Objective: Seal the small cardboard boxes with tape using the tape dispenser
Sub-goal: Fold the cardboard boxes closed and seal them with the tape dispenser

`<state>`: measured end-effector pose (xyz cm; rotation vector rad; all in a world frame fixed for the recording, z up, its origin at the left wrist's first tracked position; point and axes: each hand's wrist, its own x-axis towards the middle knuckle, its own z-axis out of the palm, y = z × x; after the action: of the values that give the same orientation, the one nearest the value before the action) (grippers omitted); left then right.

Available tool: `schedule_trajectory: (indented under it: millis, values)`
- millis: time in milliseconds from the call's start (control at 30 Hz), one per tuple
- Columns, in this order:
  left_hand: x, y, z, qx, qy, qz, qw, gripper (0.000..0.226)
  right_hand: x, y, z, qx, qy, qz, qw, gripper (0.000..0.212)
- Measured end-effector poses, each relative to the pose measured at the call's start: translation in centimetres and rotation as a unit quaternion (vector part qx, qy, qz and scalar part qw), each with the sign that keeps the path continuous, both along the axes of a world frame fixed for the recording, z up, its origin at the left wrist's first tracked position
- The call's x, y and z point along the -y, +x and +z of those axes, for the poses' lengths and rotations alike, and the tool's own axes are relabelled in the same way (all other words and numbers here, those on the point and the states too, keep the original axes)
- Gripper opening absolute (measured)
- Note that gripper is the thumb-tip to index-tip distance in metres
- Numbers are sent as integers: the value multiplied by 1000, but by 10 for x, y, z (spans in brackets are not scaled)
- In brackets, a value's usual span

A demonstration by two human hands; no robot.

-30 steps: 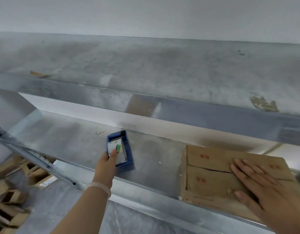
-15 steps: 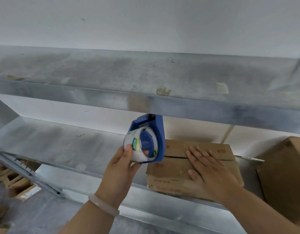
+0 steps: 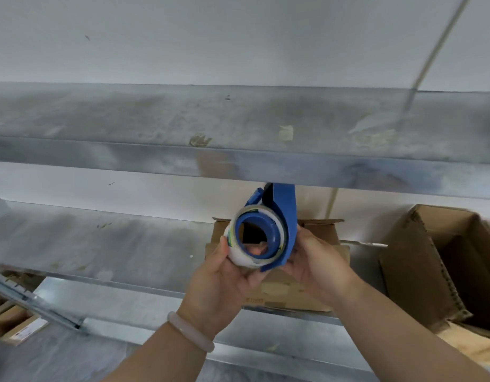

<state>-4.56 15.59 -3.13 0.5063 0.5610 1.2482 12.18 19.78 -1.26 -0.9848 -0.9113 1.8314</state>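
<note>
Gripping tape dispenser (image 3: 286, 216) in left hand (image 3: 224, 279) and right hand (image 3: 318, 266) above box (image 3: 323, 232); next, likely freeing tape end.

I see plain white wall (image 3: 238, 37) behind, under soft, even light. Two galvanised metal shelves run across my view. Upper shelf (image 3: 100, 114) dull grey, mottled, with torn tape scraps (image 3: 199, 140) stuck near front lip. Lower shelf (image 3: 100, 244) same metal, smudged. Thin pale rod (image 3: 436, 42) slants down wall at upper right toward upper shelf. Metal rail (image 3: 31, 301) angles across lower left. Grey floor (image 3: 45, 359) beneath, blurred on my feed.
</note>
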Motion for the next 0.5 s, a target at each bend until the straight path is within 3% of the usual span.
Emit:
schedule_trajectory:
  millis: [167, 333, 433, 467, 500]
  values:
    - [3, 12, 6, 24, -16, -20, 999, 48, 3, 3, -12, -136, -48, 31, 989, 52]
    - [10, 16, -2, -29, -57, -54, 997, 48, 5, 9, -13, -216, -66, 24, 974, 68]
    - [11, 6, -4, -157, -36, -71, 984, 38, 4, 21, -16, -207, -54, 8, 977, 79]
    - [10, 2, -6, -248, -2, -43, 968, 32, 3, 25, -17, -198, -49, -1, 979, 82]
    - [6, -4, -7, -366, 47, 12, 929, 25, 4, 29, -17, -189, -43, -6, 981, 82]
